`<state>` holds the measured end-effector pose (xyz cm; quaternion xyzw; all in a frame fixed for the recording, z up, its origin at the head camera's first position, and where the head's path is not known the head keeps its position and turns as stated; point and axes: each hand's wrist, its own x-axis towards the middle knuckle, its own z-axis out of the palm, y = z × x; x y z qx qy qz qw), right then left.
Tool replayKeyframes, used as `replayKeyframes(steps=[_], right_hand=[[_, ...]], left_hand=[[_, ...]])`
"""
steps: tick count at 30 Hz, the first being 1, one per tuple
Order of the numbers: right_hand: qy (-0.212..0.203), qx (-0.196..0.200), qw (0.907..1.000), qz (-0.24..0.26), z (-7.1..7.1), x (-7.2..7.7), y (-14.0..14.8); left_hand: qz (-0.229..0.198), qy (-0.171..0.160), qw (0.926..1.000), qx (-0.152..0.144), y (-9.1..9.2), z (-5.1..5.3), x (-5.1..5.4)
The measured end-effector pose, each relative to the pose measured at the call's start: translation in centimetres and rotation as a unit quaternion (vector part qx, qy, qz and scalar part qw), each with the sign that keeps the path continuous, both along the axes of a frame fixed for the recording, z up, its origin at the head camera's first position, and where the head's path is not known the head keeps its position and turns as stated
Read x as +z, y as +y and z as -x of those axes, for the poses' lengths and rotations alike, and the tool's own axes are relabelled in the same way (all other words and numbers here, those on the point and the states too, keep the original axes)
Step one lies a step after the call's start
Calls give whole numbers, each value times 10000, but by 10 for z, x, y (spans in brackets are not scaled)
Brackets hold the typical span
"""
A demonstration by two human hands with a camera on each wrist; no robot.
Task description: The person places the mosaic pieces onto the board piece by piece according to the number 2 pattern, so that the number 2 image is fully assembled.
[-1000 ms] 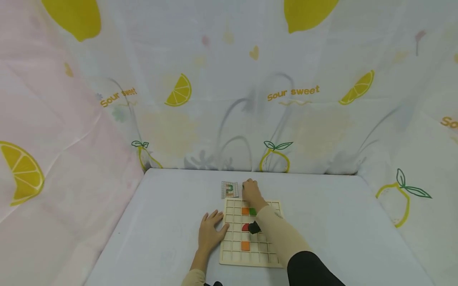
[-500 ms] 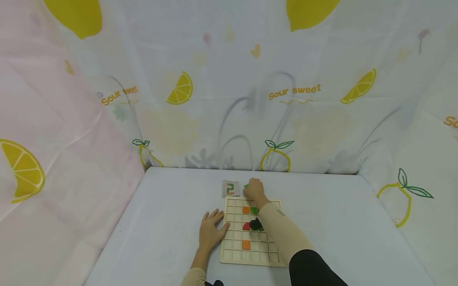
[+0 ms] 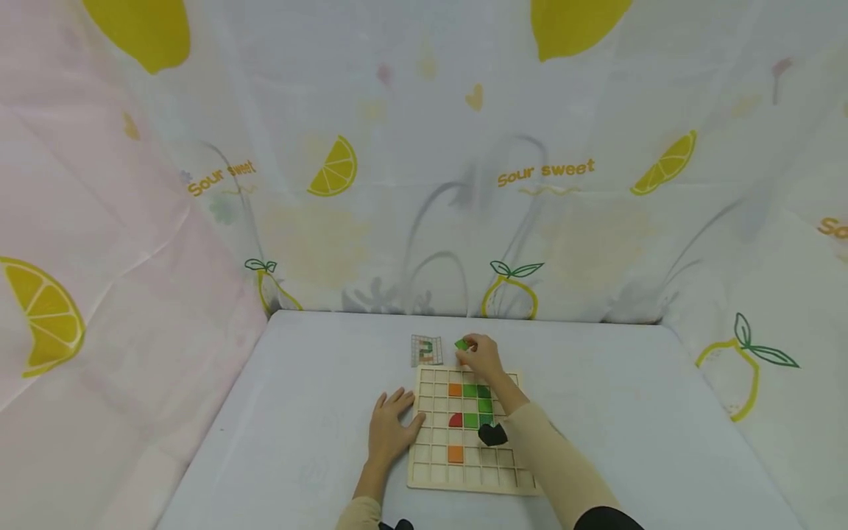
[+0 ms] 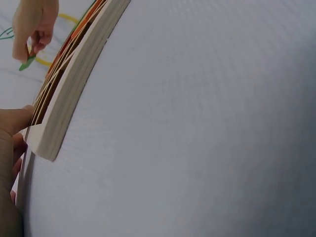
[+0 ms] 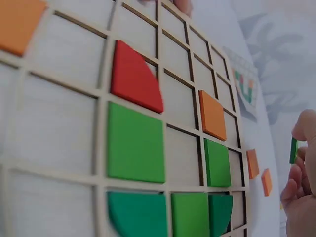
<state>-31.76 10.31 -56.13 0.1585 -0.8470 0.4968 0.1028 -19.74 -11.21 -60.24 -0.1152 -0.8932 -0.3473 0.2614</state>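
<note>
A wooden grid board lies on the white table with coloured tiles in some cells. Past its far edge, my right hand pinches a green tile between thumb and fingers; the right wrist view shows this tile edge-on. My left hand rests at the board's left side, fingers straight, its thumb touching the rim. In the board sit a red rounded tile, an orange square, another orange square, green squares and dark green rounded tiles.
A small card printed with a coloured grid pattern lies just beyond the board. Two loose orange tiles are on the table by the board's far edge. A lemon-print cloth hangs behind the table.
My right hand has shifted a little to the right, and the green tile now shows clearly in its pinch. The forearm's move uncovers more green tiles on the board. My left hand stays put.
</note>
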Motion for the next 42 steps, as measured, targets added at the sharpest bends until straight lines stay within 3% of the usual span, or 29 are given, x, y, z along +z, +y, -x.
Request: replayKeyframes(steps=[2,6,7,17,27,35,42], right_hand=[[-106,94,9999,8,-12,6,2],[168,231,9995,-163,-35,6,6],[25,140,9993,-343,-47,15,5],[212,364,9932,-1088,-97,2,5],[290,583,9738,-2180,-116,-1,7],[894,485,9685,-2274,-122,-5,3],[1292,121,9685,-2126,-129,-10,0]], left_hand=[[25,-12,10000,18,0,1,-1],[50,12,10000,43,0,2,-2],[59,9,10000,46,0,2,-2],[20,-155,9999,16,1,-1,2],[66,-90,9999,28,1,-1,2],[64,-235,9997,40,1,-3,4],[7,-266,9996,21,1,-3,5]])
